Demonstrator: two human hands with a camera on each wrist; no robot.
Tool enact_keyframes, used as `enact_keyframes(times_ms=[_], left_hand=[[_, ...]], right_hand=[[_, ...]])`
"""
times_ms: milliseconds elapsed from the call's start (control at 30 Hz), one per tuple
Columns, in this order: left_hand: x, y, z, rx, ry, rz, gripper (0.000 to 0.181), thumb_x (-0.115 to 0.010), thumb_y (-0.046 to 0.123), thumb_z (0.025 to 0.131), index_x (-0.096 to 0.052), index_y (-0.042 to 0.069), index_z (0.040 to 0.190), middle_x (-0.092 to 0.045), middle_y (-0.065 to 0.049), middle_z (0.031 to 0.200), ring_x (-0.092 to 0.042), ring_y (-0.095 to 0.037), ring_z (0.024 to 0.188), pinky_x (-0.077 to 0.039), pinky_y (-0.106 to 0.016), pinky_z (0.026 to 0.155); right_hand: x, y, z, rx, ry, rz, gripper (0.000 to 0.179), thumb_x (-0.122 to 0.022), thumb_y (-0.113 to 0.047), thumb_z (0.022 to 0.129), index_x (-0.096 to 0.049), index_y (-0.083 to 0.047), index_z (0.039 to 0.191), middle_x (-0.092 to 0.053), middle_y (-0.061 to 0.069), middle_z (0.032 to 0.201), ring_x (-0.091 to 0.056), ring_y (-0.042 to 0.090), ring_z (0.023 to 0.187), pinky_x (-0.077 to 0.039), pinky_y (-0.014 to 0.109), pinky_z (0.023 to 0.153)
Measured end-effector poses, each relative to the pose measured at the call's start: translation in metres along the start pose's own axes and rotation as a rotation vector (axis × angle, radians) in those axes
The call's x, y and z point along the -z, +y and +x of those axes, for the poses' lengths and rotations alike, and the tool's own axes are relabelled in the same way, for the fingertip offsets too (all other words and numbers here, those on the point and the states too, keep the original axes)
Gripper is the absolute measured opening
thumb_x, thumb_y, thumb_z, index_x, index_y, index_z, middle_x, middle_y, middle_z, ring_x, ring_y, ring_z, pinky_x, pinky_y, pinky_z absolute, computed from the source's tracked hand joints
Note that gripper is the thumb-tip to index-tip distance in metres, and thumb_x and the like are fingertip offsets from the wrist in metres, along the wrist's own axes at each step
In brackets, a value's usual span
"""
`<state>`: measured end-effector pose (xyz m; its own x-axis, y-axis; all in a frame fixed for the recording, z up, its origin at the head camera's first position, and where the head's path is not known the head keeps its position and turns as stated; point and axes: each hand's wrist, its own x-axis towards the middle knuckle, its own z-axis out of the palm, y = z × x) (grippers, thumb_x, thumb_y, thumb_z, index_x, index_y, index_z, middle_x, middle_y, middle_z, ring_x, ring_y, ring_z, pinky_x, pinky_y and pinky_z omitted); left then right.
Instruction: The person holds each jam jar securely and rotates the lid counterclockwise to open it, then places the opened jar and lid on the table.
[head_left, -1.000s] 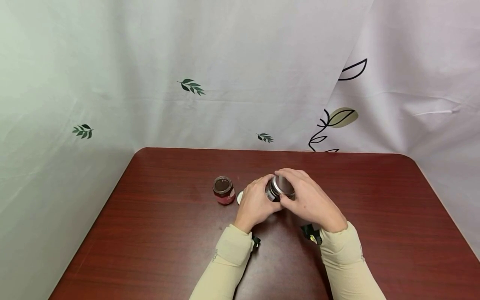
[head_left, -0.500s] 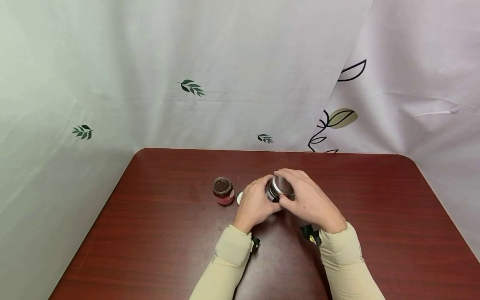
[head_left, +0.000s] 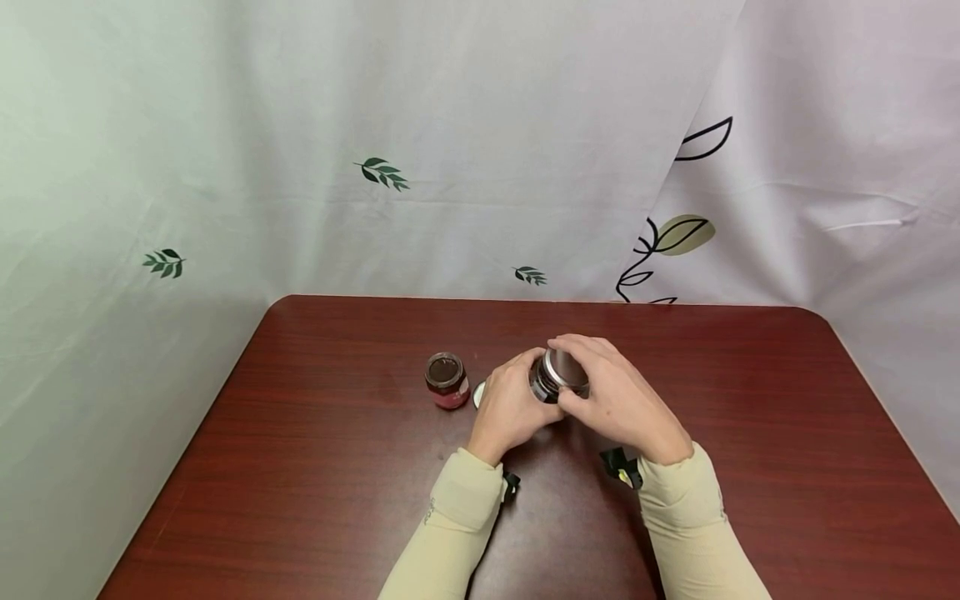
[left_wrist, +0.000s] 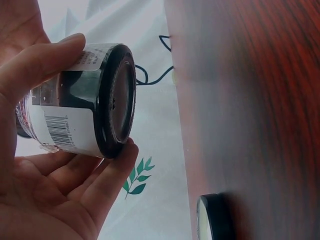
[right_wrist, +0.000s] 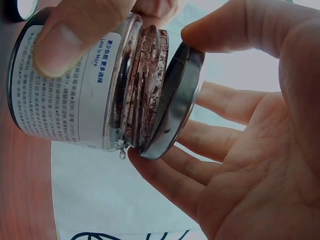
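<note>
In the left wrist view a glass jar (left_wrist: 70,110) with a white barcode label is held above the table, its dark base facing the camera. My left hand (head_left: 512,410) grips the jar around its body. A silver metal lid (right_wrist: 181,102) is tilted at the jar's mouth: its lower edge is close to the rim, and a gap shows at the upper side. The fingers and thumb of my right hand (head_left: 621,400) hold this lid by its edge. Dark residue coats the glass thread (right_wrist: 150,80), and a clear drip hangs under the neck.
Left of my hands stands a second jar (head_left: 447,385) without a lid, dark inside with a red lower part. A round lid (left_wrist: 216,218), pale inside, lies on the red-brown table (head_left: 337,467), partly behind my left hand in the head view. A white curtain (head_left: 450,125) hangs behind.
</note>
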<state>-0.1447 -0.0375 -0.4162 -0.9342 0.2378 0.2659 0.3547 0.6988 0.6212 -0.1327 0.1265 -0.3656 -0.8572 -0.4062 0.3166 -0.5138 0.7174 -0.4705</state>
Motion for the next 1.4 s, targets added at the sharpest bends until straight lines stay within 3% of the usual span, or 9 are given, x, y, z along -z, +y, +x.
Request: enact_keyframes(times_ms=[1400], left_hand=[[-0.0007, -0.0014, 0.0005, 0.044, -0.003, -0.033, 0.067, -0.080, 0.037, 0.059, -0.055, 0.017, 0.118, -0.060, 0.007, 0.102, -0.058, -0.009, 0.085, -0.048, -0.028, 0.073]], right_hand=[[0.0051, 0.0048, 0.0001, -0.029, 0.044, 0.045, 0.057, -0.064, -0.015, 0.068, -0.054, -0.014, 0.124, -0.052, -0.003, 0.124, -0.047, 0.015, 0.113, -0.039, 0.036, 0.092]])
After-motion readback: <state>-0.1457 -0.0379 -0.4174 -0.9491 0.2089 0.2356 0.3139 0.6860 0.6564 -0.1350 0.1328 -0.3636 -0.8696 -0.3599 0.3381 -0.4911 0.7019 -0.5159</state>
